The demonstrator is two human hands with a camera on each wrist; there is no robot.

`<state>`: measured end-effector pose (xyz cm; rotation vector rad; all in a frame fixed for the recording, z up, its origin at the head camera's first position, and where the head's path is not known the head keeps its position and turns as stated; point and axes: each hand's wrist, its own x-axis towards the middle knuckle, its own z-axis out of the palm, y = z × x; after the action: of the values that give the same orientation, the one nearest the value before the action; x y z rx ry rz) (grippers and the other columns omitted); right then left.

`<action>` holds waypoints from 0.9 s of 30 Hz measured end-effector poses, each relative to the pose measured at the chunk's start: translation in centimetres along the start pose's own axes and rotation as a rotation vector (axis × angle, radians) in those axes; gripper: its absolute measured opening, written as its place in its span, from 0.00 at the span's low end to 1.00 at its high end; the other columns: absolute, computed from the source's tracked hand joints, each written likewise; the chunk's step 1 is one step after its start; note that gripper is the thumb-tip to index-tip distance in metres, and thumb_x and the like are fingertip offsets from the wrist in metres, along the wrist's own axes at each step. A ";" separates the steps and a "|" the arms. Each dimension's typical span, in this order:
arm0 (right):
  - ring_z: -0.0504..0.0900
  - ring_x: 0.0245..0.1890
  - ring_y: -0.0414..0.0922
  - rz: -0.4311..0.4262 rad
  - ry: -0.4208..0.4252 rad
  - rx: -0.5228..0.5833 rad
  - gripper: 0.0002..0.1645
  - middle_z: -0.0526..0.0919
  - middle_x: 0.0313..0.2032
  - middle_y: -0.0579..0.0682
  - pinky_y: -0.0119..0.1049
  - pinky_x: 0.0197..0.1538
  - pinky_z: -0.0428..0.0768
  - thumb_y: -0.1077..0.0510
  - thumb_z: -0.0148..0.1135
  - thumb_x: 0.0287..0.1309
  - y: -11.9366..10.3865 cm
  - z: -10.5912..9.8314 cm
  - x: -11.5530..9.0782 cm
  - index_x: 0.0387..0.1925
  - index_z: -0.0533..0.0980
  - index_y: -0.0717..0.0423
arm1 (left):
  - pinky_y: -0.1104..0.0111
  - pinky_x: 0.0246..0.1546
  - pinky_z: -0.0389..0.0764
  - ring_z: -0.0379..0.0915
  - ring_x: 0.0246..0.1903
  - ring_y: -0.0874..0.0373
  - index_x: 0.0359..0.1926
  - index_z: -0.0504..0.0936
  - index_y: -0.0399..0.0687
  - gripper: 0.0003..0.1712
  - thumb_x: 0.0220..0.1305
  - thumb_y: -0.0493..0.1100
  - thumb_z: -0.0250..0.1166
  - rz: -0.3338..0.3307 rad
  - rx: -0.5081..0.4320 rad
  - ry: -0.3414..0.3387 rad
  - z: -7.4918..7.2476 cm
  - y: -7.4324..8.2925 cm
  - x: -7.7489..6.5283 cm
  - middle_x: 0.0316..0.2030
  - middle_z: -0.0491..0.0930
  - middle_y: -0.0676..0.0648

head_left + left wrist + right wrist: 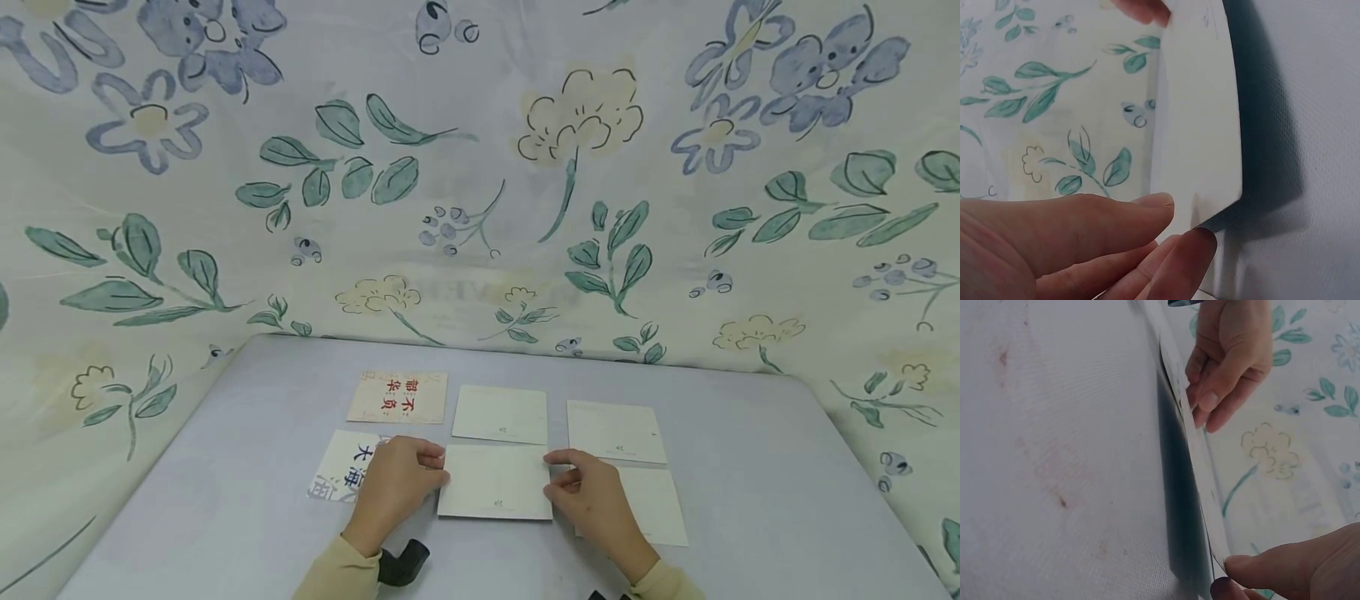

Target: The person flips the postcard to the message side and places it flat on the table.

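A white postcard with a small printed mark hangs between my two hands, close over the table. My left hand pinches its left edge; in the left wrist view the thumb lies on the postcard's face and the fingers sit behind the corner. At the opposite edge, my right hand pinches it between thumb and fingers. The right wrist view catches the postcard nearly edge-on, with a dark shadow beneath it. Partly behind my left wrist lies a card with blue characters.
Beyond the held one lies another white postcard. Two more, an upper and a lower white postcard, lie to the right. A card with red characters is at the back left. Floral cloth hangs behind the table.
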<state>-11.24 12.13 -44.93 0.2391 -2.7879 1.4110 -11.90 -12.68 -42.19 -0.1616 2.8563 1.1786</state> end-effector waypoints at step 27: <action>0.78 0.26 0.35 0.016 -0.052 -0.018 0.20 0.80 0.26 0.42 0.27 0.29 0.77 0.67 0.70 0.41 0.6 0.5 -0.2 0.41 0.79 0.57 | 0.67 0.25 0.74 0.73 0.25 0.62 0.33 0.85 0.40 0.12 0.43 0.38 0.72 0.065 0.175 0.055 0.8 0.3 -0.6 0.23 0.81 0.52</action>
<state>-11.12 12.10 -45.68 0.2573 -2.8493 1.4025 -11.32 -11.86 -42.50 -0.0960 3.0155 0.9418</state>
